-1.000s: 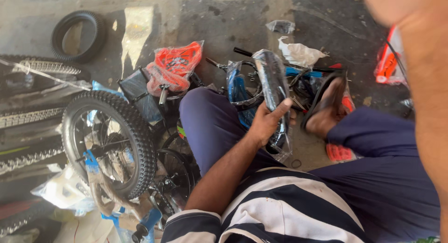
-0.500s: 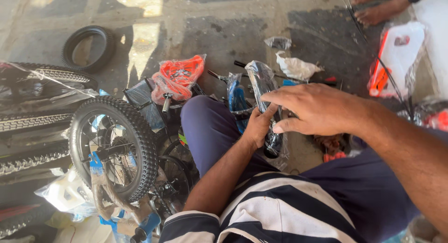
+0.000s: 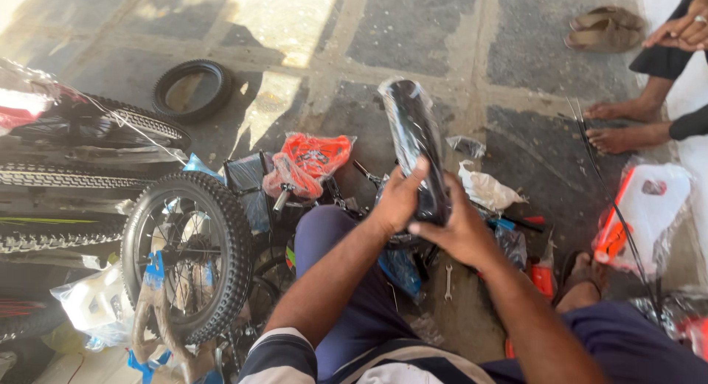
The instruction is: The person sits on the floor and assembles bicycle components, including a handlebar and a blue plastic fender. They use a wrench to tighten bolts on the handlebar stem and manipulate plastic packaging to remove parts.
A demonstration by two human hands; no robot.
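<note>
Both my hands grip a long black part wrapped in clear plastic (image 3: 417,140), held upright in front of me. My left hand (image 3: 397,198) clasps its lower end from the left. On the right side, my right hand (image 3: 459,225) wraps the same end. I sit on the ground with dark blue trousers and a striped shirt. A small bicycle wheel with a knobby tyre (image 3: 188,255) stands just left of my knee.
Orange plastic-wrapped parts (image 3: 310,163) and bicycle pieces lie ahead on the paved floor. A loose tyre (image 3: 192,89) lies further back. A spanner (image 3: 448,282) rests by my leg. More tyres stack at left. Another person's feet (image 3: 619,126) and sandals (image 3: 606,28) are at upper right.
My right hand came in and took hold of the wrapped black part beside my left hand. Both hands lifted it up and upright.
</note>
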